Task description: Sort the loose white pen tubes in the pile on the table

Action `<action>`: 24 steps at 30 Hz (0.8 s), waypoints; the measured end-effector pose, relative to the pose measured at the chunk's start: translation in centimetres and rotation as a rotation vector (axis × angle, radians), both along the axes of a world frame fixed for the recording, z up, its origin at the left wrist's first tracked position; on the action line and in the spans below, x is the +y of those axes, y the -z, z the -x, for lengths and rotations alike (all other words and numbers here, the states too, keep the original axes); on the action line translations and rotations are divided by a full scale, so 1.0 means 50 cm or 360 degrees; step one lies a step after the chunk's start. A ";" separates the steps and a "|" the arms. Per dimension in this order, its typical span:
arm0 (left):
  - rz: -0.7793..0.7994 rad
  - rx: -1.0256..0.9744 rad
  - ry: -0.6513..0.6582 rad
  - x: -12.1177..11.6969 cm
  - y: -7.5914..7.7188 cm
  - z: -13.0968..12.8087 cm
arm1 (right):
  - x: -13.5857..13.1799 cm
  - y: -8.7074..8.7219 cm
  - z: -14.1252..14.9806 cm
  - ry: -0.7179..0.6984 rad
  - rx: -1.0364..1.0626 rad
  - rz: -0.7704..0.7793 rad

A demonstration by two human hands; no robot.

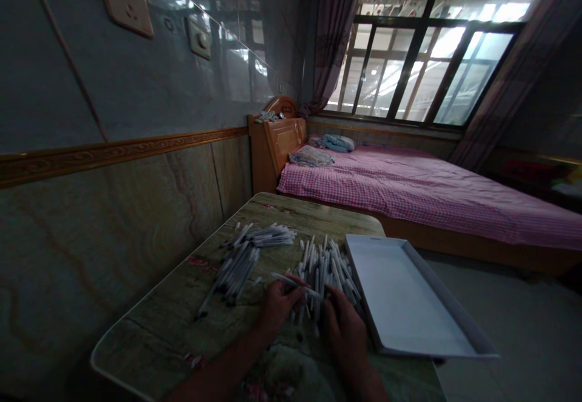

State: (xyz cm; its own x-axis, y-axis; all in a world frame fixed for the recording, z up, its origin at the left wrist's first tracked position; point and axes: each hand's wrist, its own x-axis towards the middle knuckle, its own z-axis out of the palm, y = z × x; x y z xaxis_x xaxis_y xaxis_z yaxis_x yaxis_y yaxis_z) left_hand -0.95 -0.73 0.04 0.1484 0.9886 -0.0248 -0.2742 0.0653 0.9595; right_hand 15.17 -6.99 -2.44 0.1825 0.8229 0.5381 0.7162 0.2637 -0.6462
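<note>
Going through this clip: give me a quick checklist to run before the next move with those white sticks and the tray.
1. Left hand has a firm hold on the white stick: ok, pinched in the fingers.
2. Right hand is at the loose pile of sticks: ok, touching it.
3. Pile lies in line: not ok, sticks cross at many angles.
4. White tray sits fully on the marble-patterned table: not ok, it overhangs the edge.
5. Left-hand bunch of sticks is apart from the pile: ok.
6. All sticks match: cannot tell, the light is dim.
</note>
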 end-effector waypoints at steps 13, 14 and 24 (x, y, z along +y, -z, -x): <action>-0.0044 -0.0078 -0.0238 0.006 -0.008 0.011 | -0.006 -0.019 0.007 -0.0015 -0.0183 -0.0012; -0.0049 -0.0108 -0.0324 0.010 -0.009 0.015 | -0.006 -0.019 0.007 -0.0001 -0.0201 -0.0014; -0.0149 0.0161 -0.0960 0.069 0.007 0.079 | -0.012 -0.025 -0.011 0.0406 -0.0391 -0.0068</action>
State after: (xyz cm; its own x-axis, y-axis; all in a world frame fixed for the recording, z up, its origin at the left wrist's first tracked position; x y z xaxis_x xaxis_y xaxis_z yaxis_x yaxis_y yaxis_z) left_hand -4.89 2.75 -0.29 -0.4361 0.8962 0.0811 -0.1438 -0.1583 0.9769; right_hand 15.73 -7.60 -1.20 0.2399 0.7433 0.6245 0.8951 0.0798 -0.4387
